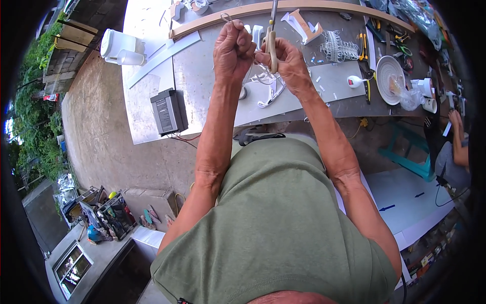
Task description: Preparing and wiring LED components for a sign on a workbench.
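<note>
My right hand [287, 63] grips a pair of scissors [272, 50] with beige handles, its blades pointing away from me. My left hand [234, 53], raised beside it over the table, is closed in a pinch. From its fingertips a thin, wire-like loop [226, 17] sticks out; its exact kind is too small to make out. Below my hands, a tangle of white strip [272, 93] lies on a grey sheet on the table. Past my right hand sits a white and brown letter-shaped piece [304, 26].
A black box with wires [168, 112] rests at the table's left. Nearby stands a white jug [114, 45]. A long wooden strip [243, 10] spans the far side. Coiled white strip [338, 48], pliers [367, 83] and a plate [389, 71] lie right. Another person's arm [458, 134] shows far right.
</note>
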### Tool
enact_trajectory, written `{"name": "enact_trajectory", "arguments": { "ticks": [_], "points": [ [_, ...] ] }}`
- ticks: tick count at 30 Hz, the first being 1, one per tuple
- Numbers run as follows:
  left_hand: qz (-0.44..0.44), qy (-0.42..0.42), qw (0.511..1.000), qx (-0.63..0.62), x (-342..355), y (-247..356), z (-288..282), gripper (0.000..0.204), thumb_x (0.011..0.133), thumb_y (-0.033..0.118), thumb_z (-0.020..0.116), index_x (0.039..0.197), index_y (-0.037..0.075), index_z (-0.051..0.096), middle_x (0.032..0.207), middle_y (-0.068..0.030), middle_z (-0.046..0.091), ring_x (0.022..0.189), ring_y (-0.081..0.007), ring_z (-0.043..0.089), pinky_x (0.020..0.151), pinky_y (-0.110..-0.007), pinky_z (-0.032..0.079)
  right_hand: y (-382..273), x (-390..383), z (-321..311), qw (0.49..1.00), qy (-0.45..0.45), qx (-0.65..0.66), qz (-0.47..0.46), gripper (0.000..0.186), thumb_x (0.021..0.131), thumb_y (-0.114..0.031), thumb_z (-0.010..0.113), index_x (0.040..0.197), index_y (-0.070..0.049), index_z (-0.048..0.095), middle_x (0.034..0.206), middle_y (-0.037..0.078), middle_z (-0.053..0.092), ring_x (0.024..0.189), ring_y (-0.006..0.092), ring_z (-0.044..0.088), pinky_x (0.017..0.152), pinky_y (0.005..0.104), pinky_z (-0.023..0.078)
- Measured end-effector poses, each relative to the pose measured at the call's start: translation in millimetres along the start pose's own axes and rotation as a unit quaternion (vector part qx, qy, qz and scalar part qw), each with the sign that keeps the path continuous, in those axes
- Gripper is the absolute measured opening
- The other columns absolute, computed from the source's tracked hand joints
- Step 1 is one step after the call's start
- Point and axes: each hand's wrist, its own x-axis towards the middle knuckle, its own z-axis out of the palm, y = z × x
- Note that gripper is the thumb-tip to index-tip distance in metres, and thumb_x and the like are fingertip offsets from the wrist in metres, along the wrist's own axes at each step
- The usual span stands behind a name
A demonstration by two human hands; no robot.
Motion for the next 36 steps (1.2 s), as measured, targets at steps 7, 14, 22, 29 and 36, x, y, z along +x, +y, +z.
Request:
{"name": "enact_trajectory", "arguments": {
  "ticks": [7, 14, 22, 29, 36],
  "points": [
    [0.062, 0.007, 0.998, -0.001, 2.6, -4.6, -16.0, 0.023, 0.104, 0.026, 0.053, 0.100, 0.005, 0.060, 0.070, -0.0003, 0.048, 0.053, -0.0063, 0.030, 0.045, -0.022, 0.024, 23.3, 9.4, 5.3, 0.993, -0.041, 0.104, 0.040, 0.039, 0.078, -0.016, 0.086, 0.103, 0.002, 0.062, 0.087, 0.010, 0.070, 0.075, 0.0165, 0.070, 0.070, 0.0264, 0.056],
    [0.095, 0.030, 0.995, 0.016, 7.3, -10.0, -26.0, 0.021, 0.101, 0.027, 0.056, 0.103, 0.006, 0.061, 0.072, 0.0001, 0.045, 0.054, -0.0069, 0.030, 0.047, -0.022, 0.025, 37.3, 9.7, 12.4, 0.983, -0.009, 0.159, 0.088, 0.036, 0.077, -0.008, 0.085, 0.102, 0.001, 0.061, 0.088, 0.010, 0.069, 0.075, 0.0186, 0.070, 0.072, 0.0293, 0.058],
    [0.063, 0.031, 0.997, -0.015, 11.3, -10.4, -26.8, 0.022, 0.103, 0.027, 0.053, 0.104, 0.006, 0.060, 0.074, -0.0017, 0.047, 0.053, -0.0070, 0.030, 0.046, -0.022, 0.024, 31.4, 7.0, 11.6, 0.990, -0.027, 0.128, 0.043, 0.030, 0.082, -0.007, 0.080, 0.104, -0.001, 0.061, 0.092, 0.006, 0.067, 0.081, 0.0148, 0.068, 0.072, 0.0295, 0.058],
    [0.030, 0.127, 0.991, -0.025, 12.3, -1.2, -39.5, 0.021, 0.104, 0.025, 0.052, 0.101, 0.006, 0.059, 0.073, -0.0032, 0.050, 0.048, -0.0067, 0.030, 0.041, -0.022, 0.024, 18.2, 0.6, 7.8, 0.999, 0.040, -0.015, 0.024, 0.030, 0.079, -0.004, 0.081, 0.100, 0.003, 0.061, 0.083, 0.009, 0.071, 0.066, 0.0133, 0.068, 0.061, 0.0254, 0.056],
    [0.055, 0.164, 0.980, -0.099, 5.4, -0.5, -50.1, 0.021, 0.104, 0.027, 0.052, 0.106, 0.006, 0.057, 0.075, -0.0031, 0.049, 0.051, -0.0076, 0.033, 0.044, -0.024, 0.026, 26.2, -0.4, 0.0, 0.995, 0.070, -0.042, -0.052, 0.026, 0.083, -0.006, 0.079, 0.100, 0.002, 0.061, 0.087, 0.010, 0.072, 0.072, 0.0125, 0.070, 0.063, 0.0239, 0.057]
  ]
}}
